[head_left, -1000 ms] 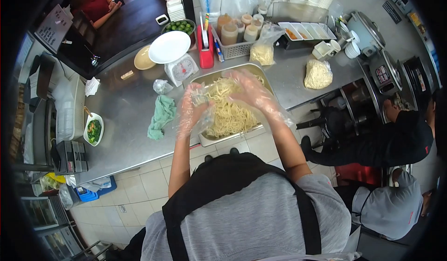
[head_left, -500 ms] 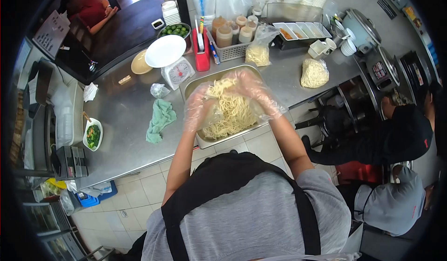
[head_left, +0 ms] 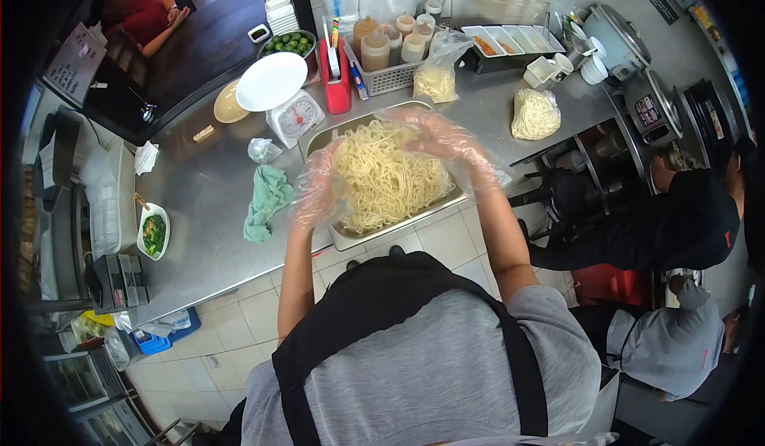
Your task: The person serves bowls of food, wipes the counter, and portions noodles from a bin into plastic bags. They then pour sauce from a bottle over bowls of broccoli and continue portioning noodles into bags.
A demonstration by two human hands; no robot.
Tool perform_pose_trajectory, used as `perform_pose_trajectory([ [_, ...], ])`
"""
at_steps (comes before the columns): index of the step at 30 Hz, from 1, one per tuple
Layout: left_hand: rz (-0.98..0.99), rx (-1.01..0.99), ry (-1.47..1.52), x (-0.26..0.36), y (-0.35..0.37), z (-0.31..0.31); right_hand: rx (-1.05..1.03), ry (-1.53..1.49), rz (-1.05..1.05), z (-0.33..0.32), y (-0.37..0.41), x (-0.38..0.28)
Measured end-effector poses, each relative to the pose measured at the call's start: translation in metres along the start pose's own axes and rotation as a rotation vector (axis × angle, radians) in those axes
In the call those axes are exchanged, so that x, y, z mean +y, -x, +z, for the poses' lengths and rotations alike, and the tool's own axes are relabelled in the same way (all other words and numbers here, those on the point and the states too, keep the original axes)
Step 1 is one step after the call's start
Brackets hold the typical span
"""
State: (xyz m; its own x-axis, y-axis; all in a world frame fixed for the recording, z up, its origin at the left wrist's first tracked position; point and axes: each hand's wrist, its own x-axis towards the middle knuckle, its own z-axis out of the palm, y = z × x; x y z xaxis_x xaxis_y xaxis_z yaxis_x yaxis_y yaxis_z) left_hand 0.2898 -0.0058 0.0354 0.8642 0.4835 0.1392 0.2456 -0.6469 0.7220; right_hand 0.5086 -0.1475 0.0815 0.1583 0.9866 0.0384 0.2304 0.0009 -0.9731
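A pale heap of noodles (head_left: 390, 179) fills much of a rectangular metal tray (head_left: 347, 240) at the counter's front edge. Both my hands wear loose clear plastic gloves. At the heap's left side, my left hand (head_left: 320, 181) curls against the noodles, its fingertips partly hidden by strands and plastic. My right hand (head_left: 437, 134) reaches over the back right of the heap, fingers bent into the noodles. Behind the tray, a tied bag of noodles (head_left: 435, 84) leans by the sauce bottles. A second bag of noodles (head_left: 535, 115) lies farther right.
A dial scale (head_left: 295, 119) carries a white bowl (head_left: 271, 82). Left of the tray lie a green cloth (head_left: 268, 203) and crumpled plastic (head_left: 264, 150). A basket (head_left: 386, 78) holds sauce bottles. Two co-workers (head_left: 637, 223) (head_left: 665, 338) stand to the right.
The noodles have spread from a narrower, raised bunch into a broad heap. My hands have moved apart, the left one outward to the left. The view has shifted slightly.
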Motion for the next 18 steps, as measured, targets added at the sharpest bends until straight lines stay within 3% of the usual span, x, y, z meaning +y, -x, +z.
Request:
perform_pose_trajectory([
  [2, 0.005, -0.139, -0.11, 0.0, 0.003, -0.005, -0.088, 0.333, 0.142, -0.016, -0.002, 0.04],
  [3, 0.029, -0.094, -0.127, -0.012, 0.005, 0.009, -0.077, 0.435, 0.254, -0.007, 0.001, 0.047],
  [5, 0.082, 0.0, -0.162, -0.045, 0.004, 0.054, -0.136, 0.759, 0.23, 0.013, -0.003, 0.062],
  [6, 0.079, 0.038, -0.171, -0.043, -0.001, 0.062, -0.016, 0.757, 0.246, 0.029, -0.005, 0.069],
  [8, 0.068, 0.102, -0.188, -0.035, -0.005, 0.076, 0.225, 0.737, 0.283, 0.062, -0.002, 0.08],
  [11, -0.201, -0.009, 0.177, -0.013, -0.008, 0.056, 0.312, 0.457, 0.0, 0.065, -0.01, 0.071],
  [14, -0.036, 0.061, 0.641, 0.0, -0.01, 0.039, 0.28, 0.185, -0.116, 0.041, -0.017, 0.008],
  [16, 0.028, 0.036, 0.502, 0.023, -0.01, 0.015, 0.319, -0.013, -0.224, 0.024, -0.023, -0.012],
  [18, 0.071, 0.097, 0.318, 0.027, -0.011, 0.0, 0.279, -0.083, -0.26, 0.012, -0.011, -0.076],
])
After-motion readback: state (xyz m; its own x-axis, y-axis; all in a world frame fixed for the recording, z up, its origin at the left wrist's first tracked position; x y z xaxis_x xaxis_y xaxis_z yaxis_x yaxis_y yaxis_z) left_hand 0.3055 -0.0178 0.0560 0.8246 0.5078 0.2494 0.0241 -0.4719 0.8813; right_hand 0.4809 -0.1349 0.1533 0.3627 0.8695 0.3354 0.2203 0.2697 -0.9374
